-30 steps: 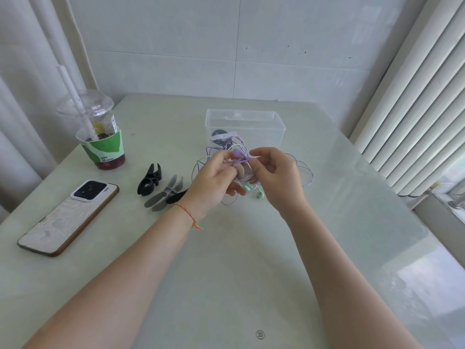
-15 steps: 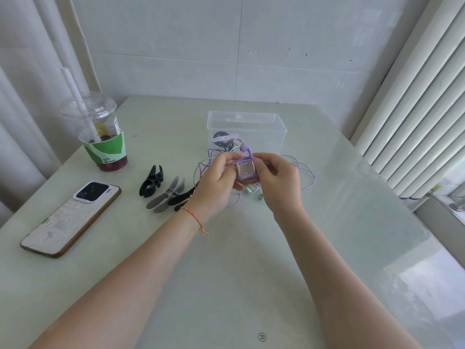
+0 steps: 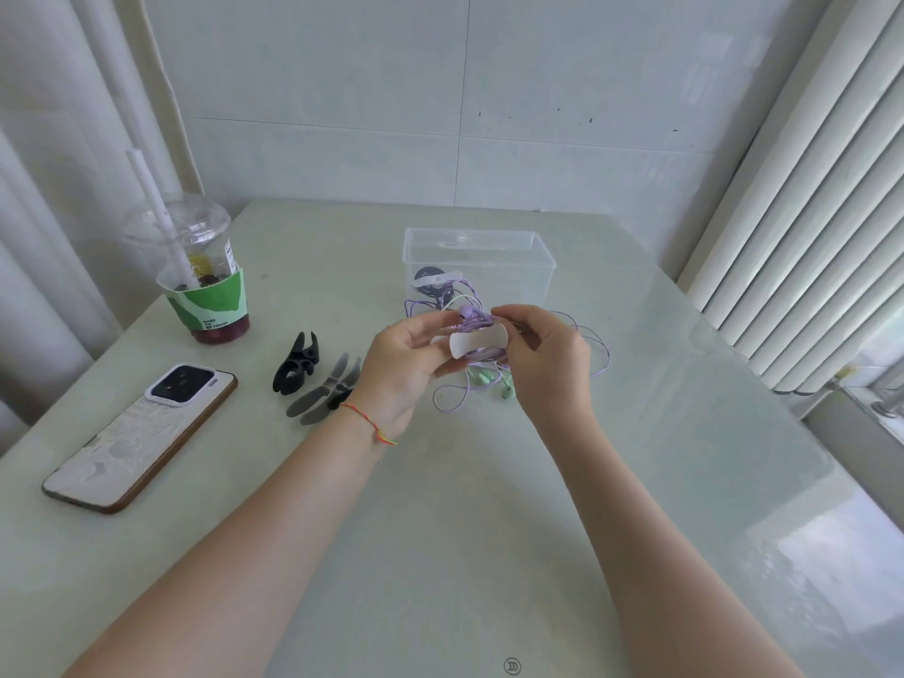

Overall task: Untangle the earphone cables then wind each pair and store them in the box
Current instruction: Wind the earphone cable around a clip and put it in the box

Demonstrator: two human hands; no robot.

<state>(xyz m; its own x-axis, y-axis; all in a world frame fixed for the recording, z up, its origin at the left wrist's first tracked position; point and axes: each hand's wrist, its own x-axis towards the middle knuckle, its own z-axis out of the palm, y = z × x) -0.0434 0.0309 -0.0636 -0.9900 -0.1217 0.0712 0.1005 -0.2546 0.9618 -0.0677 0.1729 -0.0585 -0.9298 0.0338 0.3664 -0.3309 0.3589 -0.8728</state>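
Green sleeve (image 3: 208, 305) on plastic cup (image 3: 195, 256): small white print, reads roughly "DARE TO BE FRESH".

A pale green table (image 3: 440, 555) stands against a white tiled wall (image 3: 440, 90). Vertical blinds (image 3: 807, 212) hang right, daylight glaring on the tabletop.

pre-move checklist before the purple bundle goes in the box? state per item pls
1. Both hands on bundle: left hand and right hand hold the purple earphones: ok.
2. White clip closed round the coil: cannot tell.
3. All purple cable wound: loose cable trails on table: not ok.
4. Green earphones free of purple: cannot tell.
5. Clear box open, with room: ok.
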